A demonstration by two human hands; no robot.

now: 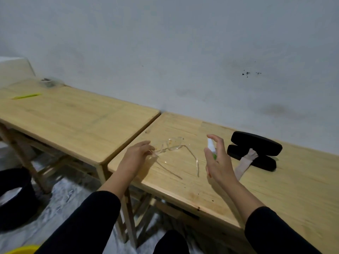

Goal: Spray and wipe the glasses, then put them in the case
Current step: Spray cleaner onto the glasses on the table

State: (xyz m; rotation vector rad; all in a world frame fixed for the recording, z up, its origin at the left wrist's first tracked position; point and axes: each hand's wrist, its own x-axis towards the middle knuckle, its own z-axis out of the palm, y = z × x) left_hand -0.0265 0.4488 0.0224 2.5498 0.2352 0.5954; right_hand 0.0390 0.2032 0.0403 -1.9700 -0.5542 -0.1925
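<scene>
We count two wooden tables: one (77, 114) across the left of the frame, the other (275, 182) filling the lower right, their corners meeting near the centre. On the right-hand table lies one pair of clear glasses (176, 149), temples unfolded, just left of centre. One black case (255, 150) stands open at the right, and one pale cloth (246, 161) trails out of it toward the lower edge. We see one small spray bottle (211, 144), white-topped with a green patch lower down.

Two hands reach in from the bottom, both in black sleeves. Our left hand (136, 156) is stretched palm-down at the left end of the glasses, fingers loosely curled and slightly apart; we cannot tell whether they pinch the frame. Our right hand (217, 160) is raised upright, fingers wrapped round the bottle, forefinger on its top, nozzle turned toward the glasses.
</scene>
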